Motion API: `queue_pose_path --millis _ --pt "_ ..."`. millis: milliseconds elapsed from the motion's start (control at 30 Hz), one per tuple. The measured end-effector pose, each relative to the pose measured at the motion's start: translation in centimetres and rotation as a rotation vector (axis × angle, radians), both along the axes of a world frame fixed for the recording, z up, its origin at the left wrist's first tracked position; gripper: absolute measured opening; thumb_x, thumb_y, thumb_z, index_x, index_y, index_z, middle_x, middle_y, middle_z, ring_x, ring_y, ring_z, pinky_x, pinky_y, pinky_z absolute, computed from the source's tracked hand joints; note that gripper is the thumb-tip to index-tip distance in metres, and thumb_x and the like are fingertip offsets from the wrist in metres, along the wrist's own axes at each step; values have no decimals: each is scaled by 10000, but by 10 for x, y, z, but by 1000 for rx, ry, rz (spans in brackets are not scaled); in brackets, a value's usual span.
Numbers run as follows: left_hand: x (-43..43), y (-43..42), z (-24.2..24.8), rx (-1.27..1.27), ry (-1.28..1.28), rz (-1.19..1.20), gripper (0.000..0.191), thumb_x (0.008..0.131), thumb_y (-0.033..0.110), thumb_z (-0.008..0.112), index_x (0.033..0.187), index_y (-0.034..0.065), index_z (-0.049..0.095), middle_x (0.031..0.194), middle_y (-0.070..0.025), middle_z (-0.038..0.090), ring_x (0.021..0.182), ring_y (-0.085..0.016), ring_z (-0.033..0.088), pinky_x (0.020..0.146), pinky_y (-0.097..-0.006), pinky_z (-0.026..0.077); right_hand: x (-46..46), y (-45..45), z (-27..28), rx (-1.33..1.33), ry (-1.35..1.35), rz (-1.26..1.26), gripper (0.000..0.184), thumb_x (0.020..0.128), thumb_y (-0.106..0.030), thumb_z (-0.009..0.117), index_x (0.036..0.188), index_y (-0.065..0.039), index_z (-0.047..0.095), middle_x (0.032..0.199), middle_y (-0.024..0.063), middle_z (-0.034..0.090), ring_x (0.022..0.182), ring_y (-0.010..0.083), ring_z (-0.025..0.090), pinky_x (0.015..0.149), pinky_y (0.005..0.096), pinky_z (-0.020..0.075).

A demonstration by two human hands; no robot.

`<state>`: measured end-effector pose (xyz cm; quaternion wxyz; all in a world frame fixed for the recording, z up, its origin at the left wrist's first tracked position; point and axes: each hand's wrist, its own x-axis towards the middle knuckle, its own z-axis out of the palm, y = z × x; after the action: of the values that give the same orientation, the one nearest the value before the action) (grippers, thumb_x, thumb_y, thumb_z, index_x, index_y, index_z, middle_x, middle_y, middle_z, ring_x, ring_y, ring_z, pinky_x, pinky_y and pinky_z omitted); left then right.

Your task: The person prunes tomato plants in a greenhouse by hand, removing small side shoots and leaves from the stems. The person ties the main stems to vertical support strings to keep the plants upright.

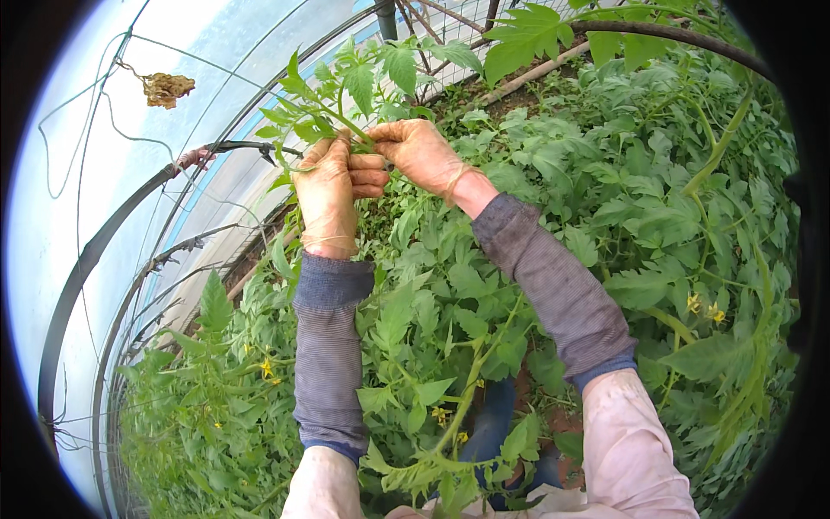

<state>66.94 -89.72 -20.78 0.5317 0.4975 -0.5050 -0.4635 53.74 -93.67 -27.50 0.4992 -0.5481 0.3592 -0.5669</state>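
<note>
Near the top centre, both hands meet at the stem of a leafy tomato plant (353,126). My left hand (334,175), in a thin stained glove, pinches the stem from the left, its lower fingers curled inward. From the right, my right hand (415,152), gloved alike, has thumb and forefinger closed on the same stem. A small dark object (388,167) shows between the hands; what it is cannot be told. The plant's leafy top rises above the fingers. A thin green string (155,141) runs from the upper left towards my left hand.
Dense tomato plants (454,259) with yellow flowers surround my arms. Curved greenhouse hoops (91,259) and clear plastic film (58,214) line the left. A dried leaf (167,89) hangs upper left. Wire mesh (454,29) stands behind, and a thick stem (674,39) arches at the upper right.
</note>
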Motion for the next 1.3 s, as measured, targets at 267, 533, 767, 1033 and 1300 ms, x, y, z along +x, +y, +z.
queue_pose_path --millis 267,533,767,1033,1300 --pt "-8 12 -51 -195 -58 176 209 955 175 659 1036 -16 688 627 -90 659 458 -123 589 390 -238 427 6 -6 -3 -21 -175 10 181 895 -62 678 1054 8 728 913 25 725 799 85 616 751 265 520" --pt "-9 22 -73 -751 -738 123 277 841 -25 653 1110 7 713 643 -85 658 543 -107 596 533 -281 499 5 -12 -7 -40 -247 35 213 884 -68 709 1081 13 718 939 46 731 830 94 652 766 257 536" --pt "-4 55 -2 -72 -895 -378 344 842 182 764 1124 -3 698 711 -38 692 582 -63 592 528 -254 482 -1 -15 -3 6 -21 27 285 900 -18 657 1184 -9 687 1079 77 727 942 101 668 827 260 542" --pt "-17 18 68 -611 -169 243 191 972 81 608 1118 -15 686 902 -112 729 619 -119 661 522 -217 517 14 11 0 -320 295 -189 455 918 -75 603 1368 -140 581 1151 131 681 994 201 649 877 304 519" --pt "9 11 62 -659 -176 180 252 976 22 547 1207 -45 621 1003 -127 705 611 -133 648 493 -228 510 22 19 2 -433 508 -297 577 846 -82 640 1407 -160 529 1064 167 687 937 329 664 823 392 541"
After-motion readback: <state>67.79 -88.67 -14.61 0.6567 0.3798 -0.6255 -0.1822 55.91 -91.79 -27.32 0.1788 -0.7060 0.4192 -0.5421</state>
